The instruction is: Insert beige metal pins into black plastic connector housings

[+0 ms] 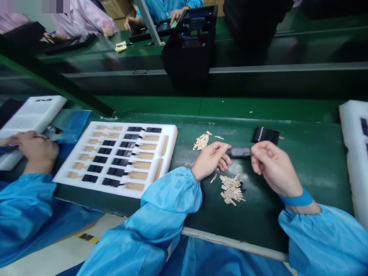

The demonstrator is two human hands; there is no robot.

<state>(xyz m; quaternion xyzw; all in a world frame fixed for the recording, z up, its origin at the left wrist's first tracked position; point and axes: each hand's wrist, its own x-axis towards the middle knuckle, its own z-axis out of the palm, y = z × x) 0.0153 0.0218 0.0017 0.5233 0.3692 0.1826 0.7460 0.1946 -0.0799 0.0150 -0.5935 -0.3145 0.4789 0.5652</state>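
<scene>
My left hand [211, 158] and my right hand [271, 166] both pinch a small grey-black flat part [240, 152] held between them above the green bench. A pile of small tan strips [231, 189] lies just below my hands. A second pile of tan strips [201, 140] lies beyond my left hand. A black ribbed component [266, 135] rests on the bench just past my right hand. Both arms wear blue sleeves, and a blue band circles my right wrist.
A white foam tray [169, 147] with rows of black parts and tan slots lies to the left. A neighbour's hand [36, 147] rests by another white tray [34, 113]. White foam [352, 153] stands at the right edge. A black rack [191, 46] and other workers' hands sit beyond.
</scene>
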